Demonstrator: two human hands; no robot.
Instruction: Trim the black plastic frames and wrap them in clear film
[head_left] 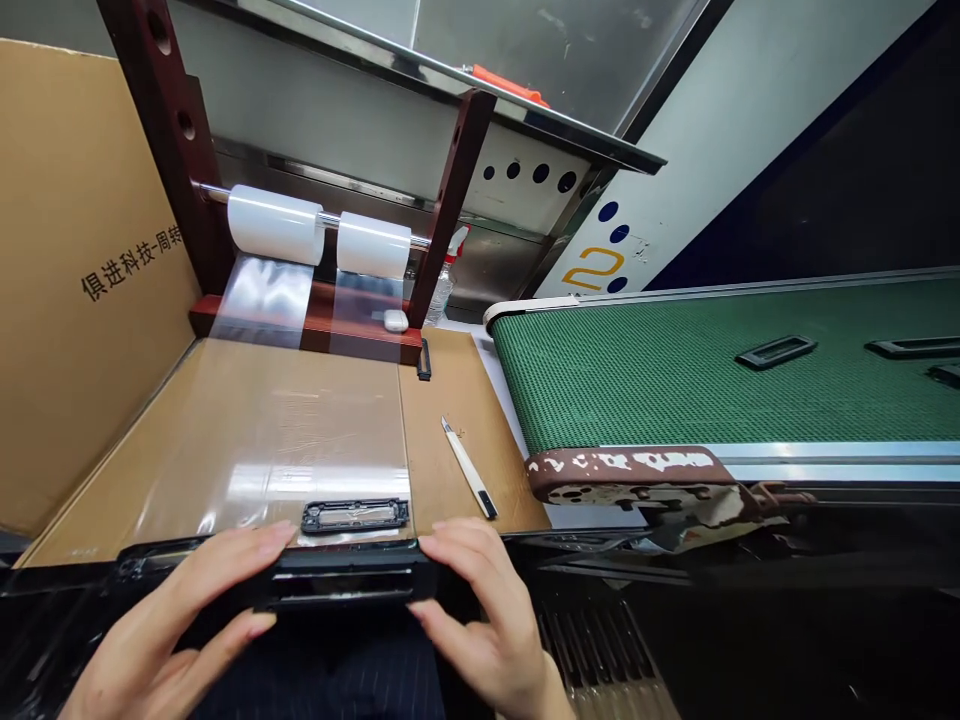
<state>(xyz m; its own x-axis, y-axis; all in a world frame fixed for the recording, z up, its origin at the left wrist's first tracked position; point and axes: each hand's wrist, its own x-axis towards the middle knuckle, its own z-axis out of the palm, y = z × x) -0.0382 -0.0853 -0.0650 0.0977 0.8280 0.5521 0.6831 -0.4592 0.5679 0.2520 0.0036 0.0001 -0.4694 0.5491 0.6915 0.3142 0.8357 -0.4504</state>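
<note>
Near the front edge of the work surface, I hold a glossy black rectangular plastic part (349, 582) upright between both hands. My left hand (184, 610) pinches its left end, fingers above and thumb below. At the right end, my right hand (484, 615) grips it the same way. Just behind it, a smaller black plastic frame (355, 516) lies on clear film (292, 420). That film runs from two rolls, a wider one (274, 222) and a narrower one (373, 243), across the cardboard. A white-handled craft knife (470, 470) lies to the right.
A dark red wooden stand (442, 200) holds the rolls at the back. On the left stands a large cardboard box (82, 250). A green conveyor belt (645, 380) at right carries a black frame (776, 351) and other black parts. A spray bottle (444, 285) stands behind the stand.
</note>
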